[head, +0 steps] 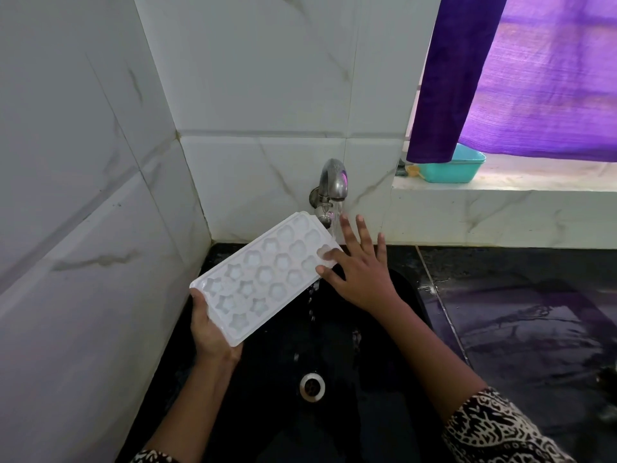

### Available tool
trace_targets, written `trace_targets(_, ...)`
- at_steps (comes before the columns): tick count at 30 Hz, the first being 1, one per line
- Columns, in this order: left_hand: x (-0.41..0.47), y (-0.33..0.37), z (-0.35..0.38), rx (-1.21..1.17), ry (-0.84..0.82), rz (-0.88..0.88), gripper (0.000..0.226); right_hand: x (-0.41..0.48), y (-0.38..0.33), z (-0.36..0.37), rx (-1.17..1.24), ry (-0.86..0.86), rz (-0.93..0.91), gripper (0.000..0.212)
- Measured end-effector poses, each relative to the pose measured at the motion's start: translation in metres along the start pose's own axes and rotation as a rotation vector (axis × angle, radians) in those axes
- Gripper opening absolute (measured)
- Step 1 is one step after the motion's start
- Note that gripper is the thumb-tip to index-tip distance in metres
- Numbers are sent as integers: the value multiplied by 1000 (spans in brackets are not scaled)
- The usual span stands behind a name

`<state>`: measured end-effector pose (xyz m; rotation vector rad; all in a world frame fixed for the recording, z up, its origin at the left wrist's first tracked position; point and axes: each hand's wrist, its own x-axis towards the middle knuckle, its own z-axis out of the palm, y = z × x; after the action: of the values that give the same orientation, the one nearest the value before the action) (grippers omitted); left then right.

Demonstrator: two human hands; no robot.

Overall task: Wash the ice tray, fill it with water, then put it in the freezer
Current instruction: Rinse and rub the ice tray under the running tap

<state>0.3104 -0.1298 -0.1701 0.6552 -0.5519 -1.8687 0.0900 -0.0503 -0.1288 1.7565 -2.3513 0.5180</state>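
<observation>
soft daylight through purple curtain [534, 78] | wide-angle edge bending | sharp

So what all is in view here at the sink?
tray: one, white, tilted over the sink, far end under the tap
tap: one, silver, on the back wall, running
water: one stream, clear, from the tap onto the tray's far end
sink: one, black, below the tray
drain: one, silver, in the sink's bottom
counter: one, black, wet, right of the sink
wall: white marbled tiles, behind and left
curtain: one, purple, upper right
tub: one, teal, on the sill
sleeves: two, black-and-white patterned, bottom edge
left hand: grips the tray's near end
right hand: fingers spread, touching the tray's far end
</observation>
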Motion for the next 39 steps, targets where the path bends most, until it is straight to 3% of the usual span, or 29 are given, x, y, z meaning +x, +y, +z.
trace_targets(3,-1,-1,1,-34,-4,-31,62,0,10,4,-223,57,-115,64)
trace_targets(8,6,5,6,7,-54,-31,65,-1,17,7,-258,51,-118,68)
trace_targets(13,3,-5,8,37,-41,-26,62,-8,-3,3,90,-2,108,66)
trace_targets(16,-4,-14,4,57,11,-57,63,-8,-9,-3,439,-176,301,52)
trace_targets(18,-6,-18,5,67,16,-84,59,-11,-14,-3,505,-249,340,52)
trace_targets(21,-5,-17,5,50,-6,-98,58,-17,-14,4,420,-236,316,53)
trace_targets(26,-3,-15,-3,50,-43,-121,64,-25,15,18,-49,31,91,50)
trace_targets(28,-1,-16,-4,47,-43,-128,66,-28,15,23,-132,46,38,53)
trace_targets(30,0,-15,-2,49,-48,-142,64,-32,13,28,-77,-21,51,65)
trace_targets(32,-2,-17,0,61,-56,-176,62,-34,12,22,127,-132,181,71)
trace_targets(35,-4,-23,0,63,-60,-221,64,-30,10,10,397,-123,321,52)
trace_targets(39,-6,-37,6,91,-90,-287,72,-21,3,12,215,-114,158,79)
